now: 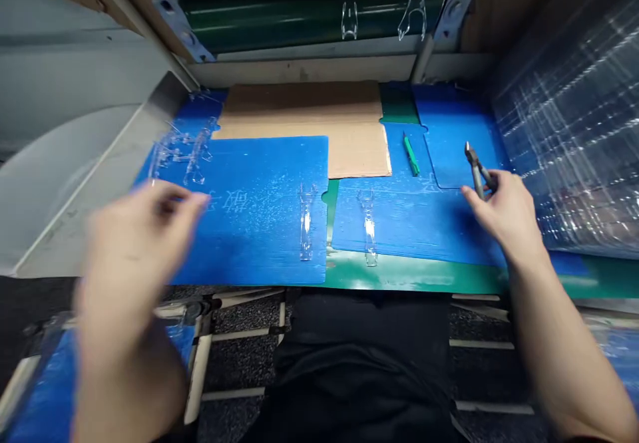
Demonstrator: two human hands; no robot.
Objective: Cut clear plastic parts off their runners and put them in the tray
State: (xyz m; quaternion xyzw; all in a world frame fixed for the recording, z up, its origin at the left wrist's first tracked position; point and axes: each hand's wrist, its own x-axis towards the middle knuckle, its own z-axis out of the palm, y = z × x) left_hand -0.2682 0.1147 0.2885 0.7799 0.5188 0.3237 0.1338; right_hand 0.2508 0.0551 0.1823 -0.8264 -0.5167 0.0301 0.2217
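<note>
The step in hand is judged to be the handling of clear plastic parts, with the side cutters (476, 171) held in the right hand (509, 213). Whether anything is pinched by the left hand (132, 243) cannot be told (it is blurred). Two clear parts (306, 230) (370, 233) are laid nearer than the cardboard sheet (304, 107), between the hands; clear sprues (194, 157) are seen left of it, just beyond the left hand. For any cut, steady support of the plastic is called for.
</note>
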